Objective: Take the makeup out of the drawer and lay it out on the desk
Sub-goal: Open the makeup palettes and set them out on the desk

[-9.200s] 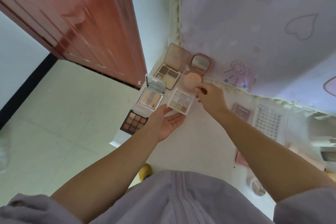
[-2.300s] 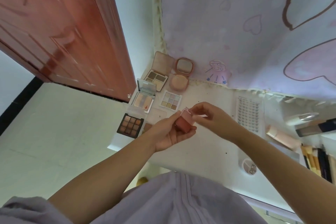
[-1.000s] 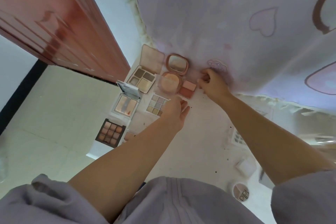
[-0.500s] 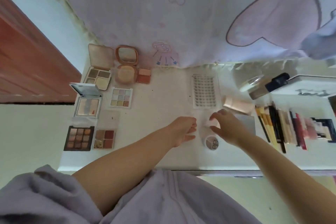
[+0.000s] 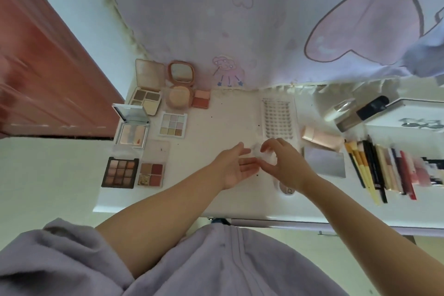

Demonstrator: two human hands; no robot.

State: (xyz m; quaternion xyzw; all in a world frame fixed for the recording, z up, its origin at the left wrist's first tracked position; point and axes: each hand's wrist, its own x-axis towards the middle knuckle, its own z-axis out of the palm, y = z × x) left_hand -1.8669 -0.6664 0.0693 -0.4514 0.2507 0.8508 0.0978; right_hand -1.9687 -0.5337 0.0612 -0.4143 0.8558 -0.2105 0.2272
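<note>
Right hand pinches a small clear case (blurred); left hand lies released beside it. Steady it before opening, mid-desk.

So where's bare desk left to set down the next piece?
Bare desk lies between the pastel palette and the lash tray, and along the front edge below the red quad palette. The left palettes and right-side brushes are crowded.

Left hand palm-up with straight fingers, right hand curled, fingertips almost meeting.
</note>
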